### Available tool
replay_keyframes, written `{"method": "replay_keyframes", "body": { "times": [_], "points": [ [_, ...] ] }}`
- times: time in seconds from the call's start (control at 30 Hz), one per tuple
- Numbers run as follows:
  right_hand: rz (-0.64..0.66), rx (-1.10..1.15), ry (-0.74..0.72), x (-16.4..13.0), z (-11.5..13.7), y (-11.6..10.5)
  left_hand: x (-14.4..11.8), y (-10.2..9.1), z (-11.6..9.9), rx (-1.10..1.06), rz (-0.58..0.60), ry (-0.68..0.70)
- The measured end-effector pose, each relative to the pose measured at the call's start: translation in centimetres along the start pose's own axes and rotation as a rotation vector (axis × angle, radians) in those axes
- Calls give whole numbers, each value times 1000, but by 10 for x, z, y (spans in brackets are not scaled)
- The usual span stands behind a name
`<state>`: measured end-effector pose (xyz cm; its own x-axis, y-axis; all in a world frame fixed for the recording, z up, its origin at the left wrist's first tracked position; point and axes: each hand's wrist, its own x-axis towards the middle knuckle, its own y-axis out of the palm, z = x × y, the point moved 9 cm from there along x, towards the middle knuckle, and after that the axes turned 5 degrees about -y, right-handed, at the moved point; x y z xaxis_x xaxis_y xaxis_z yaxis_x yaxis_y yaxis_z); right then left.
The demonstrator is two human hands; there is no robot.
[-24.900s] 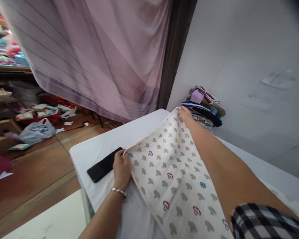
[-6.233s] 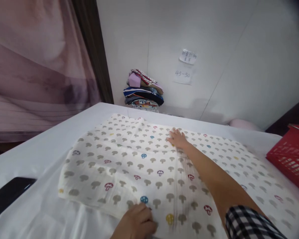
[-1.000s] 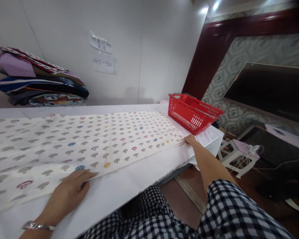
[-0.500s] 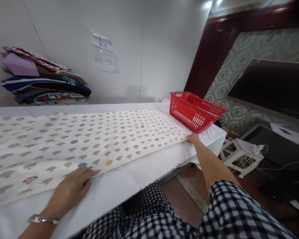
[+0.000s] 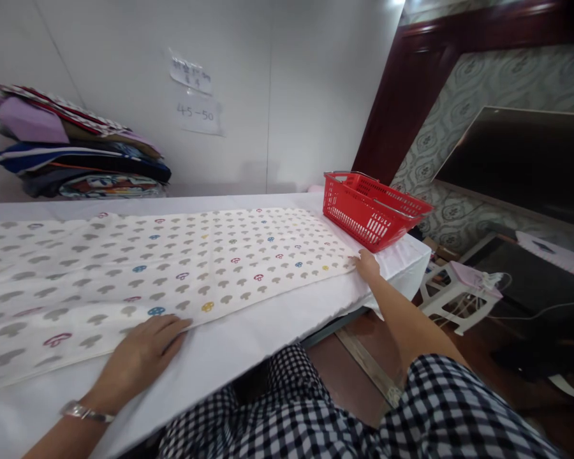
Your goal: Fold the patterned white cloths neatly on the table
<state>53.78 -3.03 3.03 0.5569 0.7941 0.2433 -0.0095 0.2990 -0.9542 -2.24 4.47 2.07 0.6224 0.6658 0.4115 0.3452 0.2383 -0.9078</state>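
A cream cloth (image 5: 229,290) printed with grey and coloured mushrooms lies spread along the white-covered table, its near edge running between both hands. My left hand (image 5: 146,350) rests on that edge, fingers stretched flat over the fabric and thumb apart on the near side. At the cloth's right corner, my right hand (image 5: 367,266) is closed on the edge, fingertips partly hidden. Just beyond it stands a red plastic basket (image 5: 349,213) with metal handles. The cloth's left end runs out of view.
Folded fabrics (image 5: 81,150) are piled at the back left against a pale wall with paper signs (image 5: 198,113). The table's white cover (image 5: 268,319) ends at the right beside a pink-topped white stool (image 5: 463,287). A dark screen (image 5: 521,166) stands further right.
My left hand's thumb has straightened out from under the fingers. The right hand's fingers have shifted slightly at the corner. The cloth and the basket stay in place; the view has shifted a little.
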Motion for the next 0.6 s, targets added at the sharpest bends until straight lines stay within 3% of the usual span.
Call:
{"method": "replay_keyframes", "body": {
  "times": [0.07, 0.27, 0.6],
  "points": [
    [-12, 43, -140, -7, 23, 0, 3, 2, -6, -13, 38, 13],
    [34, 279, -779, -59, 109, 14, 26, 13, -36, -42, 95, 99],
    [34, 229, -1016, -87, 155, 16, 75, 39, -99, -52, 182, 104]
  ]
}}
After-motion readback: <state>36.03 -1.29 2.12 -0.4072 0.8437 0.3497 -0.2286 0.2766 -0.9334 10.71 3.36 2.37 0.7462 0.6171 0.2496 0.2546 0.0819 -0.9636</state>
